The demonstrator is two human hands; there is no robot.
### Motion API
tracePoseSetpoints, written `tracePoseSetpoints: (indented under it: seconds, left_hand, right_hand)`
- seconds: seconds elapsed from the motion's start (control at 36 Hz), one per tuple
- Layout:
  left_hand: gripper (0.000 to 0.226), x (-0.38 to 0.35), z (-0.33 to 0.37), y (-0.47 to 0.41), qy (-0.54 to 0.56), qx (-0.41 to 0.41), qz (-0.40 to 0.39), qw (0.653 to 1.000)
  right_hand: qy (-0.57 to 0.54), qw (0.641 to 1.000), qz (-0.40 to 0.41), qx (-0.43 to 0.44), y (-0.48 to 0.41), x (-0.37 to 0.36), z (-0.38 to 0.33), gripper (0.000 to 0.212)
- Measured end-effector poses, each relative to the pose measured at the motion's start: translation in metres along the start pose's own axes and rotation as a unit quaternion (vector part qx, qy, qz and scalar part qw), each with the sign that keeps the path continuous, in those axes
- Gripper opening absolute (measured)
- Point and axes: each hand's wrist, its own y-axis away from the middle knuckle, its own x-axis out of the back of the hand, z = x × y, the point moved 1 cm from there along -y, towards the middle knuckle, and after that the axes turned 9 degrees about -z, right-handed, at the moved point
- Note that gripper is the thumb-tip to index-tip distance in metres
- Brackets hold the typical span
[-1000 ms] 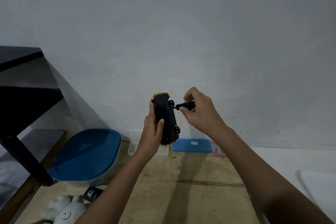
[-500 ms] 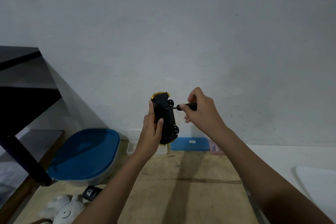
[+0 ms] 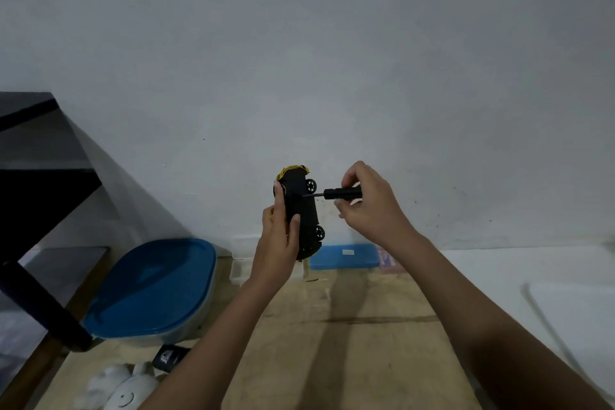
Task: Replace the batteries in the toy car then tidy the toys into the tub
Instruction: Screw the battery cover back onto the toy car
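Left grip [image 3: 279, 243]: wrapped round the toy car [image 3: 301, 210], thumb across its black underside, holding it on end with the yellow nose up.
Right grip [image 3: 369, 206]: fingers pinched round the handle of a small black screwdriver [image 3: 342, 193], held level, tip against the underside beside the upper wheel.
Toy car: in the air before the wall, above the far part of the counter [image 3: 349, 343], touching nothing but my grip and the driver tip.
Step, as I judge it: working the screw of the battery cover. The screw is too small to see, so I cannot tell how far out it is.
Tub [image 3: 149, 293]: on the left, blue lid on, well apart from the car.
Toys to tidy: a white plush toy [image 3: 123, 393] at the near left edge, with a small black packet [image 3: 169, 358] between it and the tub.
Far edge: a flat blue box [image 3: 344, 256] against the wall, below the car.
Risk, slipping tip: the car hangs in one hand with no support, so a sideways push could twist it and skid the tip off the screw, chewing the head.
Risk, lost screw: the underside faces sideways, so a freed screw could drop to the counter and roll among the boxes.
Risk, spilling cover: with the car on end, a loosened cover and its batteries could fall out.
Risk, dropped car: pressing hard with the driver could shove the car out of my left grip.
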Motion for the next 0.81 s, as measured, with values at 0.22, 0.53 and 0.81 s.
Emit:
tracePoseSetpoints:
  seconds: [0.22, 0.53, 0.81]
  left_hand:
    - [0.058, -0.005, 0.001, -0.001, 0.03, 0.012, -0.008, 0.999]
    - [0.06, -0.017, -0.003, 0.005, 0.036, 0.004, -0.034, 0.999]
    - [0.062, -0.051, -0.016, 0.019, -0.057, 0.038, -0.08, 0.994]
  right_hand:
    - [0.051, 0.996, -0.02, 0.065, 0.007, -0.001, 0.001, 0.017]
    - [0.135, 0.991, 0.001, -0.007, 0.018, 0.0, 0.014, 0.02]
    - [-0.051, 0.973, 0.004, -0.226, 0.05, 0.016, 0.061, 0.016]
